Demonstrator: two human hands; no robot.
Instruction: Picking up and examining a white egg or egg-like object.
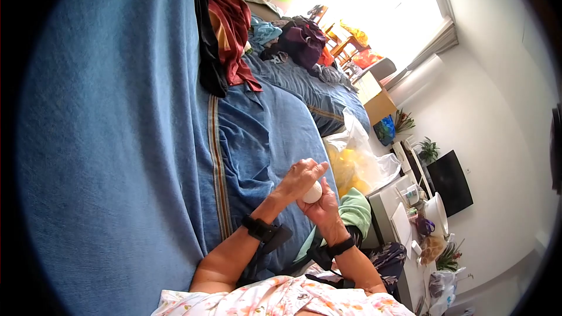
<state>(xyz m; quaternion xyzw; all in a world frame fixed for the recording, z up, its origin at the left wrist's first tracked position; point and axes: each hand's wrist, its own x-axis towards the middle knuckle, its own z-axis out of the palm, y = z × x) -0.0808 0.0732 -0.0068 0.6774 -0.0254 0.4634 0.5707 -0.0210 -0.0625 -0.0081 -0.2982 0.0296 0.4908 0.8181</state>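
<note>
In front of my body, a small white rounded object [312, 193] rests in the palm of my right hand [324, 207], whose fingers curl up around it. My left hand [301, 178] bends over the upper side of the same object, close against it. The left fingertips are hidden, so I cannot tell whether they grip anything. Black bands with boxy attachments circle both wrists. Under my forearms lies a blue bedspread [281, 118] with a striped band.
White and yellow plastic bags [358, 158] stand beyond my hands, beside the bed. To the right is a cluttered white desk [406, 267]. A light green cloth [355, 210] lies near my right wrist. Clothes [303, 39] are heaped on the farther bed, by a cardboard box [378, 105].
</note>
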